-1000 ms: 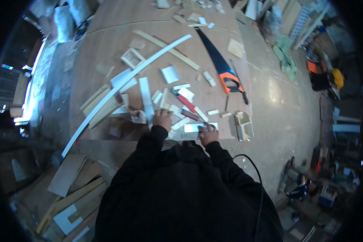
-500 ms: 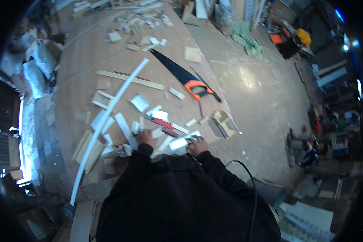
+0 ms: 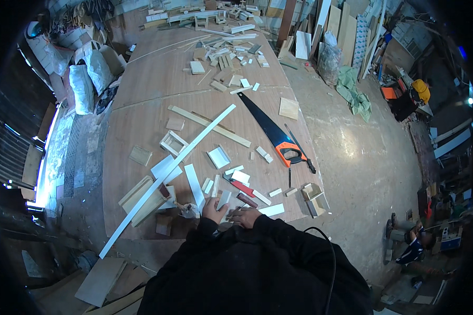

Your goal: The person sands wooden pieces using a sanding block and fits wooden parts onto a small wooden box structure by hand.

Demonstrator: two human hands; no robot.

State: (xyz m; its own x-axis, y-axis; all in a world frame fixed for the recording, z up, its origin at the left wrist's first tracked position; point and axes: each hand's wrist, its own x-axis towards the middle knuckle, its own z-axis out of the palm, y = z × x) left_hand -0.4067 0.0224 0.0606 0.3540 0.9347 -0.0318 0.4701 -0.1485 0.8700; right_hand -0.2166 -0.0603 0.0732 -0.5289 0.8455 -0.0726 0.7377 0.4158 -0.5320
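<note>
At the table's near edge, my left hand (image 3: 213, 210) is closed around a small pale wood block (image 3: 224, 199), which stands up between thumb and fingers. Close to its right, my right hand (image 3: 246, 217) has its fingers bent and together, pointing left at low wood pieces; whatever lies under them is hidden. A pale flat board (image 3: 271, 210) lies just right of that hand. Ahead of both hands are a red-handled tool (image 3: 242, 187), a dark reddish-brown piece (image 3: 246, 200) and several short wood offcuts.
A handsaw (image 3: 270, 129) with an orange and black handle lies ahead to the right. One long white strip (image 3: 168, 170) crosses the left side and overhangs the near edge. Small open wooden boxes (image 3: 218, 157) and scraps cover the table (image 3: 157, 121). A person (image 3: 412, 244) is far right.
My right hand has left the pale board and moved left, beside my left hand. The left hand stays near the same place, now with a block in it. The view has tilted up.
</note>
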